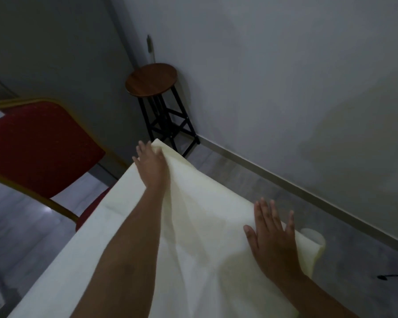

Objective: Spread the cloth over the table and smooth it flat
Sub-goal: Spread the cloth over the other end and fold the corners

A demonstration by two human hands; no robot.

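Note:
A pale cream cloth (200, 216) lies over the table and hides its whole top. Folds run across it from the far corner toward me. My left hand (151, 165) reaches to that far corner, fingers curled around the cloth's edge and gripping it. My right hand (272, 239) lies flat on the cloth near the right edge, fingers spread, holding nothing. At the right corner the cloth hangs over the table's edge (317, 251).
A red padded chair (39, 148) with a gold frame stands close to the table's left side. A round wooden stool (151, 82) on black legs stands in the room's corner beyond the table. A grey wall and skirting run along the right.

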